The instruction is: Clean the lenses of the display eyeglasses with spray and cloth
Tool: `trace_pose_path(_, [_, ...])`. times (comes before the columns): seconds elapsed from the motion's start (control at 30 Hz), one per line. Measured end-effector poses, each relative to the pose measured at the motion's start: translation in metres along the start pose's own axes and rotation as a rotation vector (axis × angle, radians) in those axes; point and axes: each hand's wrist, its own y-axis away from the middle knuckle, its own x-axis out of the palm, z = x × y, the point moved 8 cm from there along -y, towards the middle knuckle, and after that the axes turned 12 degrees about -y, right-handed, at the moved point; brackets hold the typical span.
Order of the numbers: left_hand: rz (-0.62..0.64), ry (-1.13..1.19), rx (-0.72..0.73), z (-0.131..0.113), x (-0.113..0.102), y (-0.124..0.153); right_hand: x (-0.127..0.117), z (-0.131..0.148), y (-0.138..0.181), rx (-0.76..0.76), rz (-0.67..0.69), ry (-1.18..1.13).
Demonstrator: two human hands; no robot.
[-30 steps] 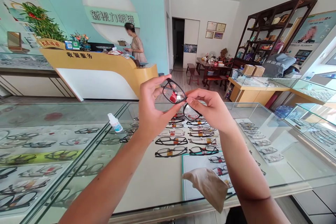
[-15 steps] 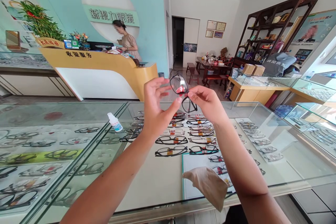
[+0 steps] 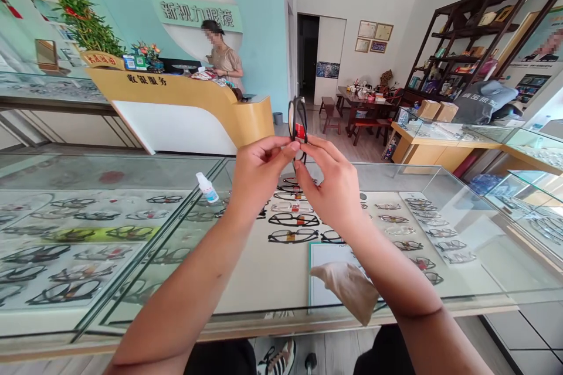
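Optical shop seen: teal wall, curved yellow-and-white service counter (image 3: 176, 111) with person (image 3: 223, 55) behind it. Long glass display case (image 3: 109, 187) spread below, rows of frames inside. Beige cleaning cloth (image 3: 345, 290) laid on glass at near edge; small white dropper bottle (image 3: 206, 187) left lying on glass. Black-rimmed spectacles with red tag (image 3: 298, 123) held upright above case, edge-on; wiping judged paused, cloth untouched. Left hand (image 3: 255, 179) and right hand (image 3: 332, 187) both pinched on frame's lower part, fingertips nearly touching.

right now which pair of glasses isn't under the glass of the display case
The black-framed glasses with the red tag, pinched between the left hand and right hand above the counter. Every other pair, like the dark frames below, lies inside the glass case.
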Motion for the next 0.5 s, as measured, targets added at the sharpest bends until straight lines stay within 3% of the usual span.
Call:
trace_pose_path(0.1, [0.067,-0.140,0.052,-0.005,-0.024,-0.002,-0.013,0.024,0.001,-0.009,0.076,-0.016])
trace_pose_path(0.23, [0.421,-0.525,0.025,0.022,-0.051,0.001,-0.051,0.020,0.009,0.003,0.006,-0.016])
trace_pose_path(0.37, [0.781,-0.869,-0.072,0.080,-0.079,0.025,-0.067,-0.042,0.039,0.068,0.053,0.047])
trace_pose_path(0.5, [0.960,-1.081,-0.109,0.134,-0.092,0.057,-0.083,-0.128,0.079,0.344,-0.072,0.120])
